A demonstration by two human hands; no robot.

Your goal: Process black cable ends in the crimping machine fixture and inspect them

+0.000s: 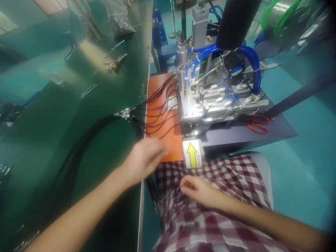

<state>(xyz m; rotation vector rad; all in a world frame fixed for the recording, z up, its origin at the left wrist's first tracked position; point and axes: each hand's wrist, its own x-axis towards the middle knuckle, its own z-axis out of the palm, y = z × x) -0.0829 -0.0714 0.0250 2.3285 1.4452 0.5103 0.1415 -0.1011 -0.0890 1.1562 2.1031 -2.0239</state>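
My left hand [147, 159] is over the near end of an orange mat [172, 147] at the green table's edge. Motion blurs its bent fingers, and I cannot make out anything in them. Above my checkered lap, my right hand [193, 189] is loosely closed, thumb against curled fingers, with nothing showing in it. Just beyond it sits a white box with a yellow arrow [193, 154]. Thin black cables [157, 120] fan across the mat toward a metal machine [191, 108]. On the table their other ends meet in a bunch with metal tips [126, 113].
Blue air hoses [254, 66] loop over the machine. Red-handled scissors [258, 124] lie on its dark base. The green table [115, 147] bears loose metal pins [88, 91], screwdriver-like tools [115, 63] and a bag of small metal parts [122, 27]. A green-rimmed wire spool [280, 15] stands far right.
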